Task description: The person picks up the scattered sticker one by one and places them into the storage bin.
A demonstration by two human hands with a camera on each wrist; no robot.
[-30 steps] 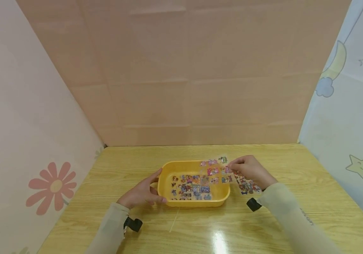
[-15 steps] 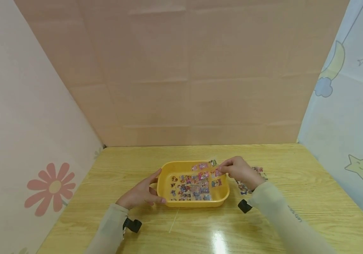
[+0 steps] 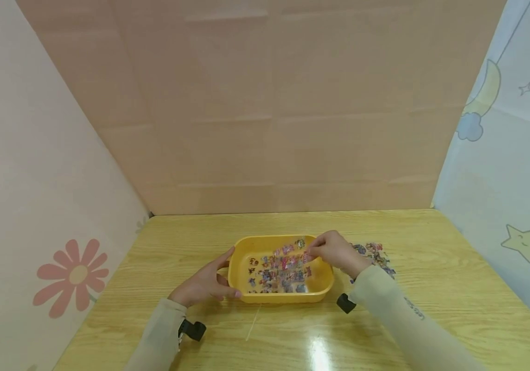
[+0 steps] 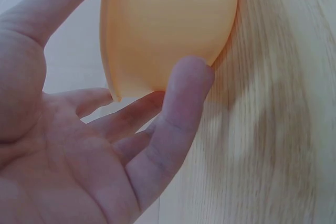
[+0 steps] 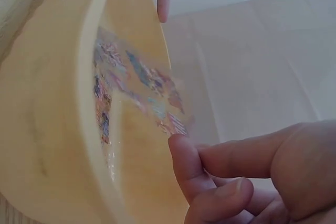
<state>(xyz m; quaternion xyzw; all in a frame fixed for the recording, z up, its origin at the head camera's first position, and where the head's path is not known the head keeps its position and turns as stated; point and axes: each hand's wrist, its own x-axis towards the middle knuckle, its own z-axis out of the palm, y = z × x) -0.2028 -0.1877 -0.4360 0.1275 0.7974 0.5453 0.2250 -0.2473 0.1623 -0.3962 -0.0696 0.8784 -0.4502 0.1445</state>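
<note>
A yellow plastic tub (image 3: 288, 298) stands on the table in the head view. My left hand (image 3: 204, 283) holds its left end, thumb at the near corner and fingers toward the far one. In the left wrist view the fingers touch the tub's outer wall (image 4: 168, 24). My right hand (image 3: 336, 252) pinches the edge of a clear sticker sheet (image 5: 142, 82) with small colourful pictures. That sheet slants down into the tub, over other stickers (image 3: 267, 281) in it. Where the held sheet ends and those below begin is hard to tell.
More colourful stickers (image 3: 373, 251) lie on the wooden table (image 3: 190, 232) right of the tub, partly behind the right forearm. A thin pale strip (image 3: 253, 323) is on the table in front. A plain backdrop (image 3: 227, 154) rises behind; printed walls stand at both sides.
My right hand has moved left and lowered the sticker sheet from above the tub's right end down into it. More stickers on the table show now. The left hand stays at the tub.
</note>
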